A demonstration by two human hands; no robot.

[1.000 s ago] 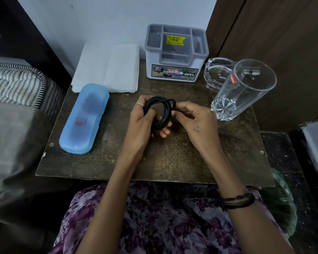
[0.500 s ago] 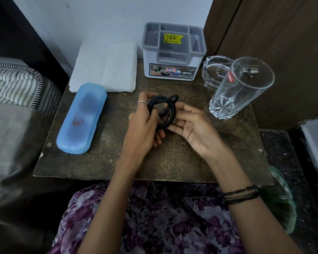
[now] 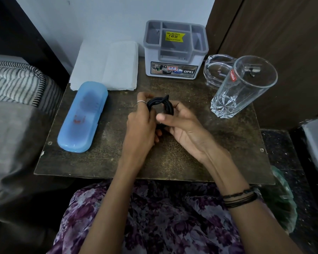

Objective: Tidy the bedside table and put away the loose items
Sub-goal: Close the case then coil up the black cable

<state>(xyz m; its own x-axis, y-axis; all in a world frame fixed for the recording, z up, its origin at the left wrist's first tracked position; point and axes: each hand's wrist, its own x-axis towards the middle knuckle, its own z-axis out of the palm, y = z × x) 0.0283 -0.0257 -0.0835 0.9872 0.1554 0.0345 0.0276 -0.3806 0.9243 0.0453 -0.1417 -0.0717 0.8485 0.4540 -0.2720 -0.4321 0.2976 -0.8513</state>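
Right now I hold a coiled black cable (image 3: 161, 107) between both hands, just above the middle of the bedside table (image 3: 173, 162). My left hand (image 3: 140, 129) has its fingers curled round the left side of the coil, the ringed finger bent over its top. My right hand (image 3: 184, 129) grips the coil's right side, fingers wrapped behind it and the thumb pressed across the front. A short end of the cable sticks up at the top of the loop. To my left a blue plastic case (image 3: 82, 117) lies flat on the table, its far end touching a stack of folded white tissues (image 3: 106, 68) by the wall. Straight ahead stands a grey and white organiser box (image 3: 174, 52) with open compartments and a yellow price sticker. To my right a tall clear glass (image 3: 244, 85) stands upright, and a glass ashtray (image 3: 217, 68) sits just behind it.
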